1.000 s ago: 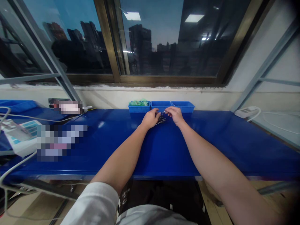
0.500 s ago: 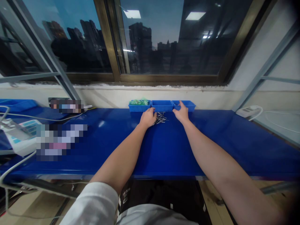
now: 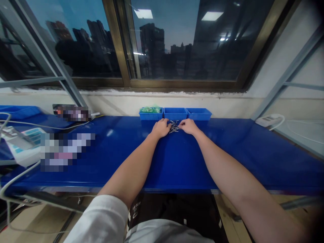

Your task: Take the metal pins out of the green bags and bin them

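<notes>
A small loose pile of thin, dark and silvery metal pins point(image 3: 174, 127) lies on the blue tabletop, between my two hands. Against the left side of the pile rests my left hand point(image 3: 161, 129), its fingers bent and the thumb apart from them; I see nothing held in it. From the right, my right hand point(image 3: 189, 127) reaches to the pile with thumb and fingers drawn into a pinch. Whatever is between those fingertips is too small to make out. Just behind the hands stands a row of blue bins: a left bin point(image 3: 151, 116), a middle bin point(image 3: 175, 115) and a right bin point(image 3: 199, 116).
Green plastic packaging point(image 3: 151, 110) fills the left bin. Small items show faintly in the right one. A white device point(image 3: 25, 145) with cables stands at the table's left, near blurred-out objects. A power strip point(image 3: 269, 119) lies far right. The window wall point(image 3: 108, 101) bounds the back.
My right hand has come from over the right bin down and left to the pile, its spread fingers closing to a pinch. The left hand has shifted slightly right.
</notes>
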`<action>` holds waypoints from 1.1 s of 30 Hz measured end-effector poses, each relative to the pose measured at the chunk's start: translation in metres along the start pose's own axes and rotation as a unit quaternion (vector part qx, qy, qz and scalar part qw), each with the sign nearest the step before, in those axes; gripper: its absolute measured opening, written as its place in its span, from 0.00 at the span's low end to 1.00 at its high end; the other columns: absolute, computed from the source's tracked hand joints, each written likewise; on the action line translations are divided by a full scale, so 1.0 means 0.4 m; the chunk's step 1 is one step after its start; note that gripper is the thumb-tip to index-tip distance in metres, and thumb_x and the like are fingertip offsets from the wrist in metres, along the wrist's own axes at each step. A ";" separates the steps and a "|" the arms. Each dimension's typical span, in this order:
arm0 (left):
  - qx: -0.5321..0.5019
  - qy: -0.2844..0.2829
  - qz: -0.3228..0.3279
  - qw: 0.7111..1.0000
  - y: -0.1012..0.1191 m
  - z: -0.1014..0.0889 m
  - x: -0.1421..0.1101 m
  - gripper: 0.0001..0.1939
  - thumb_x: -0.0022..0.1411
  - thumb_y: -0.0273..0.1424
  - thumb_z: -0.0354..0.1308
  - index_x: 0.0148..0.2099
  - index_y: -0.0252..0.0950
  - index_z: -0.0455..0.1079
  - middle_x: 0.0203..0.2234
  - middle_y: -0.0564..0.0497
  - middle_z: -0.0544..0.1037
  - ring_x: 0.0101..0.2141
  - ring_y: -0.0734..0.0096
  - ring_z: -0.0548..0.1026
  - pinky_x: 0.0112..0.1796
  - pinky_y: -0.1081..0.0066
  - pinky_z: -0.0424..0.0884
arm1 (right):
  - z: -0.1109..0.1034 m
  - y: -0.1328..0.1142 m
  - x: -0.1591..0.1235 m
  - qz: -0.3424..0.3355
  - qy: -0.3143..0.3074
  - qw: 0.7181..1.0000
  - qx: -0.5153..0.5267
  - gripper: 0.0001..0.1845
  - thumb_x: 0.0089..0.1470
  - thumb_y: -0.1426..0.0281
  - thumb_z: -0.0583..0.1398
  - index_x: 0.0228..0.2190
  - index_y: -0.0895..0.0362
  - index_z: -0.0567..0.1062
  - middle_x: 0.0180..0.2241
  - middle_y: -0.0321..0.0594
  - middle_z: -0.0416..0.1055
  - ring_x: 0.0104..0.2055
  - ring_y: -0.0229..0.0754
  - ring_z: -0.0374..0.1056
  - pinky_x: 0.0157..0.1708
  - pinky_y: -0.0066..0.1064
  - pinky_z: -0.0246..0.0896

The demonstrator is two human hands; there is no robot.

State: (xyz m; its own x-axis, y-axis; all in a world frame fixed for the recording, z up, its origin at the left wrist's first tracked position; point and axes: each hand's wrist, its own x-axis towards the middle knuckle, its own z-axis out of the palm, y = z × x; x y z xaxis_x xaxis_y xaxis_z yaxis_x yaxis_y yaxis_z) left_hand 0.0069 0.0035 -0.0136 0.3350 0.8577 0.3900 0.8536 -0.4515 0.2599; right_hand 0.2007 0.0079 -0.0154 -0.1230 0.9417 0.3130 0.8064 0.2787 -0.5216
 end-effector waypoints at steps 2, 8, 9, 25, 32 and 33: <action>0.001 -0.001 0.003 1.000 0.000 0.000 -0.001 0.18 0.65 0.38 0.47 0.52 0.36 0.65 0.46 0.43 0.73 0.49 0.60 0.70 0.50 0.63 0.65 | 0.005 0.004 0.003 0.003 -0.003 1.000 -0.018 0.05 0.47 0.68 0.62 0.25 0.55 0.78 0.27 0.41 0.76 0.32 0.42 0.70 0.34 0.29 0.61; -0.004 0.015 0.030 0.999 0.003 -0.002 -0.001 0.16 0.65 0.36 0.47 0.51 0.36 0.67 0.45 0.44 0.73 0.47 0.62 0.71 0.49 0.65 0.66 | 0.011 -0.006 0.005 -0.019 -0.012 0.998 -0.061 0.08 0.52 0.71 0.57 0.28 0.58 0.77 0.32 0.48 0.75 0.36 0.45 0.70 0.37 0.30 0.59; -0.009 0.022 0.044 0.999 0.004 -0.003 -0.001 0.16 0.65 0.36 0.48 0.51 0.36 0.67 0.45 0.45 0.73 0.47 0.63 0.71 0.49 0.66 0.66 | 0.010 -0.012 0.004 -0.035 -0.006 0.997 -0.063 0.08 0.53 0.72 0.56 0.29 0.58 0.76 0.33 0.48 0.75 0.38 0.45 0.69 0.38 0.31 0.59; -0.036 0.076 0.118 0.989 0.012 -0.009 0.004 0.10 0.65 0.28 0.47 0.38 0.35 0.70 0.35 0.46 0.75 0.36 0.65 0.73 0.39 0.67 0.68 | 0.013 -0.051 -0.003 -0.014 -0.024 0.940 0.341 0.06 0.43 0.67 0.61 0.26 0.57 0.71 0.21 0.34 0.69 0.22 0.35 0.61 0.24 0.28 0.57; -0.049 0.074 0.098 0.991 0.020 -0.012 0.000 0.12 0.66 0.31 0.47 0.46 0.34 0.68 0.39 0.46 0.75 0.41 0.65 0.73 0.43 0.67 0.67 | -0.003 -0.047 0.001 0.005 0.057 0.929 0.365 0.09 0.39 0.65 0.61 0.25 0.57 0.74 0.24 0.37 0.72 0.26 0.38 0.64 0.29 0.30 0.59; -0.043 0.078 0.087 0.992 0.019 -0.013 0.000 0.13 0.66 0.32 0.47 0.48 0.34 0.67 0.40 0.45 0.75 0.42 0.64 0.73 0.44 0.67 0.67 | -0.005 -0.045 0.002 0.000 0.088 0.938 0.335 0.08 0.40 0.66 0.61 0.25 0.57 0.74 0.25 0.37 0.73 0.28 0.39 0.66 0.32 0.32 0.61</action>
State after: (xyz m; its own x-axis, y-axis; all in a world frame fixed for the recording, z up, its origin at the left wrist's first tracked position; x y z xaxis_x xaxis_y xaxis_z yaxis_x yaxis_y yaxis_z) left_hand 0.0115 -0.0013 -0.0072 0.4024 0.7198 0.5656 0.7494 -0.6139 0.2481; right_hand 0.1874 0.0032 -0.0042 0.0210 0.9126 0.4082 0.2547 0.3900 -0.8849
